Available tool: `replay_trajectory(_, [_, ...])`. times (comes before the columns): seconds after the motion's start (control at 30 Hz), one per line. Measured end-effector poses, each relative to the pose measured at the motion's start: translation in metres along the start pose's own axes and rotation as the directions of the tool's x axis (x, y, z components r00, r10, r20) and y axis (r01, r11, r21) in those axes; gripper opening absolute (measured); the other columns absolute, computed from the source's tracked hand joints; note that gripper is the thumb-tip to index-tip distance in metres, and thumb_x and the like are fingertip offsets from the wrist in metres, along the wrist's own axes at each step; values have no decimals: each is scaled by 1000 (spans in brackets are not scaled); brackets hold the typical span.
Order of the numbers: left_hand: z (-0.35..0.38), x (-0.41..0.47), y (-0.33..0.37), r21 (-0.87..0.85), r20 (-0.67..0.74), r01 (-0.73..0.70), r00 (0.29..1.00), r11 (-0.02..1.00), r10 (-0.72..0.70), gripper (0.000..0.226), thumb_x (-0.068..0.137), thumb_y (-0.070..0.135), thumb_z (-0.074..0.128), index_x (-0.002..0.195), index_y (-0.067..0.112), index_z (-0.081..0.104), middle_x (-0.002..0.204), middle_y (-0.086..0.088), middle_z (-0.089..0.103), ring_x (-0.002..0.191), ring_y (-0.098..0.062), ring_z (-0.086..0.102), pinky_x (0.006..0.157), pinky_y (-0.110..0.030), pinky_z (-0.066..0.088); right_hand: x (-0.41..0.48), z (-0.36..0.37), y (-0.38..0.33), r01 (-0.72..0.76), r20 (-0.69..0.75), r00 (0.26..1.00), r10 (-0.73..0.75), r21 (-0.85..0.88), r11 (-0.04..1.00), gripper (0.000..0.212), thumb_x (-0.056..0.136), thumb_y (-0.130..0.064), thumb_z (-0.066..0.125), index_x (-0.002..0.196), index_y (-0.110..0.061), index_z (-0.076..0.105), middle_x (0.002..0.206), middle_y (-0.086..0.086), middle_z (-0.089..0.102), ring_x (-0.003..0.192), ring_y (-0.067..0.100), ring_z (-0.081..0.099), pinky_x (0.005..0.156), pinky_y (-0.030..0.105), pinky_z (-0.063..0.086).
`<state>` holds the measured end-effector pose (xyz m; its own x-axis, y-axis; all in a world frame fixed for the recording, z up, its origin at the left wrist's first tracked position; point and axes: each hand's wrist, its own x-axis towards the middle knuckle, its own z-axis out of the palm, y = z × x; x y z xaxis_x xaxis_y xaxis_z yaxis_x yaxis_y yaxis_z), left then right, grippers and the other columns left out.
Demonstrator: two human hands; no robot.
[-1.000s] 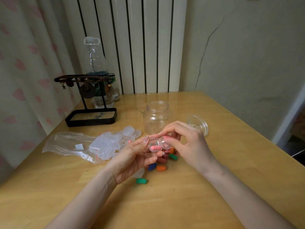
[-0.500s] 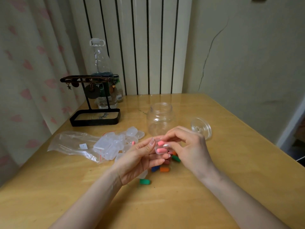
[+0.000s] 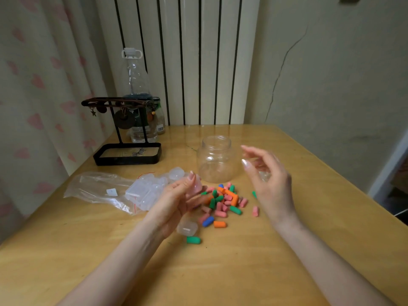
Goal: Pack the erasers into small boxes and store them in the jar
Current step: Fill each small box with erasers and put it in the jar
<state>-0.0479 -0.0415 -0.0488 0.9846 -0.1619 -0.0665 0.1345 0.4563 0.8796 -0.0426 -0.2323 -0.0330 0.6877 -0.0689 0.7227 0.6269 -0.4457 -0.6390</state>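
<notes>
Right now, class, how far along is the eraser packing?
Done: nothing is stored yet; the jar stands empty. In hand: the left hand holds one small box showing pink; the right hand is open. Left: the eraser pile and the spare boxes.

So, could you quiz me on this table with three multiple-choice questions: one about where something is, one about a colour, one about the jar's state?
1. The jar is: A lidded; B tipped over; C upright, open and empty.
2. The heap of erasers lies: A inside the jar; B on the table in front of the jar; C on the floor.
3. The lone eraser nearest the person is: A green; B yellow; C white.
Answers: 1 C, its mouth is uncovered, with nothing inside. 2 B, they are scattered on the wood at its base. 3 A, it lies apart, plainly green.
</notes>
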Motion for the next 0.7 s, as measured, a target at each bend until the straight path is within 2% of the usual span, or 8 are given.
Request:
replay_trajectory(0.03, [-1, 1, 2, 81, -68, -40, 997, 996, 45, 30, 67, 36, 61, 81, 9, 59, 63, 5, 65, 73, -11, 64, 68, -21, 53, 4, -3, 10, -70, 48, 996, 74, -69, 995, 24, 85, -11, 65, 102, -29, 66, 94, -9, 65, 78, -3, 57, 71, 6, 41])
replay_trajectory(0.1, [-3, 2, 6, 262, -173, -107, 973, 959, 156, 21, 72, 32, 64, 80, 12, 61, 65, 6, 63, 66, -5, 57, 63, -13, 44, 6, -6, 29, -118, 281, 937, 205, -297, 947, 28, 79, -14, 71, 84, -41, 65, 78, -15, 62, 65, -1, 52, 62, 12, 40])
replay_trajectory(0.17, [-2, 4, 14, 369, -234, -153, 939, 917, 251, 10, 80, 19, 66, 83, 10, 63, 71, 0, 62, 56, 2, 58, 52, -4, 41, 0, -2, 39, -46, 492, 829, 266, -413, 909, 20, 72, -22, 77, 75, -39, 69, 72, -17, 56, 68, -2, 49, 67, 21, 41])
replay_trajectory(0.23, [2, 13, 25, 477, -245, -175, 915, 861, 321, 12, 80, 14, 68, 88, 6, 64, 75, -2, 62, 62, -3, 59, 49, -2, 41, -6, 4, 38, -5, 596, 758, 265, -401, 916, 14, 68, -33, 79, 78, -38, 70, 73, -19, 52, 77, -3, 47, 73, 22, 41])
replay_trajectory(0.4, [23, 65, 54, 778, -51, -343, 801, 527, 597, 19, 80, 21, 71, 97, 13, 66, 88, 2, 66, 79, -11, 61, 71, -23, 51, -10, 11, 32, 123, 617, 764, 189, -427, 896, 21, 69, -52, 74, 83, -36, 69, 76, -14, 49, 78, 2, 48, 68, 15, 35])
replay_trajectory(0.53, [54, 106, 57, 854, 125, -434, 708, 289, 695, 23, 87, 19, 63, 109, 11, 63, 98, 2, 66, 84, -9, 62, 79, -24, 52, -16, 14, 30, 165, 615, 770, 169, -448, 879, 22, 74, -50, 71, 86, -32, 67, 78, -11, 48, 80, 7, 49, 68, 20, 33])
replay_trajectory(0.6, [57, 126, 49, 890, 162, -405, 713, 211, 682, 23, 88, 19, 61, 110, 11, 64, 102, -1, 68, 91, -12, 64, 84, -27, 52, -17, 14, 28, 183, 612, 776, 155, -453, 872, 25, 76, -53, 67, 88, -31, 66, 81, -11, 48, 79, 5, 45, 68, 19, 30])
replay_trajectory(0.7, [49, 146, 38, 967, 159, -243, 804, 73, 573, 27, 88, 23, 62, 113, 12, 65, 111, -5, 68, 101, -20, 63, 90, -36, 51, -18, 15, 27, 176, 604, 780, 164, -463, 869, 26, 77, -55, 64, 87, -31, 64, 83, -14, 48, 77, 2, 43, 68, 19, 29])
